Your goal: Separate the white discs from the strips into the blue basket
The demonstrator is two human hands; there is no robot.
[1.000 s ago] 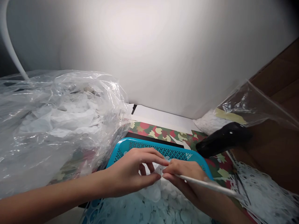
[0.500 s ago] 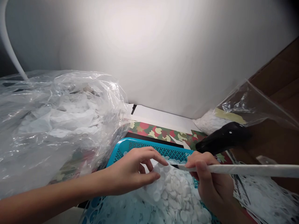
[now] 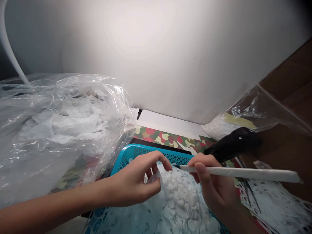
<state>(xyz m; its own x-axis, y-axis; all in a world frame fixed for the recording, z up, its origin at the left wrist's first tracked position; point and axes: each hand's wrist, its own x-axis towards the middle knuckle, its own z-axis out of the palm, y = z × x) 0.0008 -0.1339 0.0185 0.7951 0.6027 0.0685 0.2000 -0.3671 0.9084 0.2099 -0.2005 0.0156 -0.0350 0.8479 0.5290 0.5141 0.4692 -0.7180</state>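
Since the picture a second back, the two hands have parted, and the long slim white rod with a dark tip point(image 3: 234, 171) has swung from a downward slope to nearly level. In the head view, everything sits around the bright blue perforated plastic basket point(image 3: 156, 152), which holds a heaped pile of small white round discs point(image 3: 177, 201). The right hand point(image 3: 214, 185) is above the basket's right side, its fingers closed around the rod, with the dark tip just beside the left fingertips point(image 3: 167, 164). The left hand point(image 3: 130, 183) is over the basket's left side, half open and curled, at the edge of the pile. A pale scrap shows near its thumb, but I cannot tell whether it has hold of a disc. Left of the basket lies a bulging clear plastic bag of white material point(image 3: 60, 130). Beyond the basket is camouflage-patterned paper point(image 3: 165, 138), and to its right are a curved black plastic handle point(image 3: 234, 144) and a white perforated sheet point(image 3: 273, 204). The step in hand appears to be working at the top of the pile with the rod's tip, and the next move seems to call for fine control of that tip beside the left fingertips.
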